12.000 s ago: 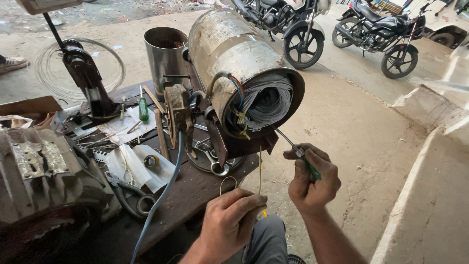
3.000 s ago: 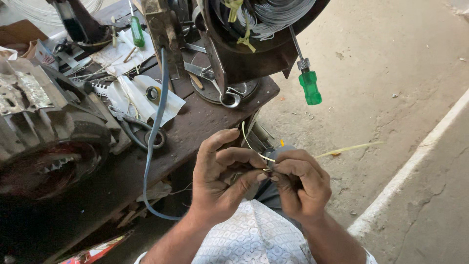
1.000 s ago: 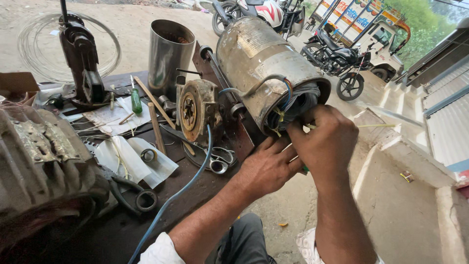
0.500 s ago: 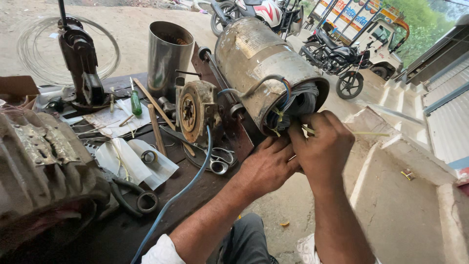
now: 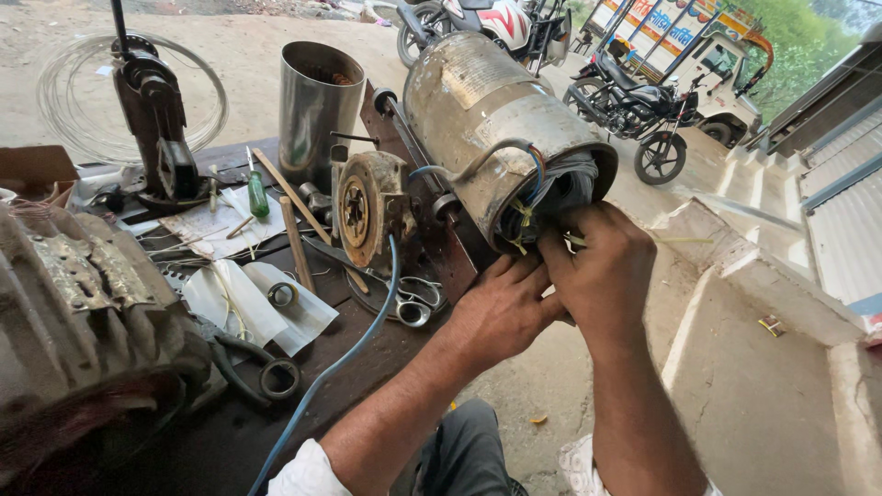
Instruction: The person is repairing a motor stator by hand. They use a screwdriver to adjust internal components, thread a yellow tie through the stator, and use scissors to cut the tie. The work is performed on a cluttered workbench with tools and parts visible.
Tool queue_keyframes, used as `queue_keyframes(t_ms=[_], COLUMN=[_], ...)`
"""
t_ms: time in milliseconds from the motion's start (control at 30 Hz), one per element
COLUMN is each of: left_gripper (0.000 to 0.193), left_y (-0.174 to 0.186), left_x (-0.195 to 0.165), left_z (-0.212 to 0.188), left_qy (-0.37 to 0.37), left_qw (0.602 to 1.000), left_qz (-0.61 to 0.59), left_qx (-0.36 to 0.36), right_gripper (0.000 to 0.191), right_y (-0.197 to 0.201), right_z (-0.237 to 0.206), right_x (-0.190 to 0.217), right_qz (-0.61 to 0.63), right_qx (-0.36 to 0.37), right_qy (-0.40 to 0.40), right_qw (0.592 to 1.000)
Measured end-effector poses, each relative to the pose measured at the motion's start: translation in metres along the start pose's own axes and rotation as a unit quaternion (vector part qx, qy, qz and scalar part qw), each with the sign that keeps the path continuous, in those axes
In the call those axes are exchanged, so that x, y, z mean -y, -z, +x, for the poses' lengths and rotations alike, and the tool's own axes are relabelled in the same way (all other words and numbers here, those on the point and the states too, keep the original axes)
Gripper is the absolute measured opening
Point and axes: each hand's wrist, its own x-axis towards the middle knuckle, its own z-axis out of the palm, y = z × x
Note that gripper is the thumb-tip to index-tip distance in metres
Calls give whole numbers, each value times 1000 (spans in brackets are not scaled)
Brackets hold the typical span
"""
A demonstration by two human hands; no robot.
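Little change from half a second ago: both hands stay at the open end of the grey cylindrical metal motor housing [image 5: 487,119]. Right hand [image 5: 597,266] curled over its wire windings [image 5: 551,188], grip hidden; left hand [image 5: 501,308] pressed beneath, fingers bent, contents unseen.

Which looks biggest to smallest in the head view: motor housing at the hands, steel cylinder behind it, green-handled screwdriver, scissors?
1. Motor housing, largest by far.
2. Steel cylinder.
3. Scissors and green-handled screwdriver: alike in apparent size, and the scissors lie nearer the camera, so no ranking between them.
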Motion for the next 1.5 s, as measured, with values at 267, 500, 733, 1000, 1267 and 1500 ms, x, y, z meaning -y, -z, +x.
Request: queue_keyframes(t_ms=[267, 500, 733, 1000, 1267, 1500], left_gripper=[20, 22, 21, 23, 22, 27], left_y=[0, -2, -1, 0, -4, -8], left_x=[1, 3, 4, 4, 4, 7], left_z=[-2, -3, -4, -5, -7, -9], left_qy=[2, 19, 15, 13, 23, 18], left_qw=[1000, 1000, 1000, 1000, 1000, 999], left_qz=[2, -3, -9, -11, -14, -27], left_qx=[-7, 19, 11, -6, 13, -1], right_gripper=[18, 23, 18, 20, 21, 17], right_y=[-2, -7, -10, -13, -18, -21], right_z=[1, 4, 3, 6, 4, 13], right_x=[5, 11, 9, 6, 4, 9], right_qz=[-77, -98, -128, -161, -220, -274], right_qx=[-2, -23, -30, -9, 21, 90], right_qy=[11, 1, 30, 13, -19, -48], right_qw=[997, 995, 991, 987, 975, 956])
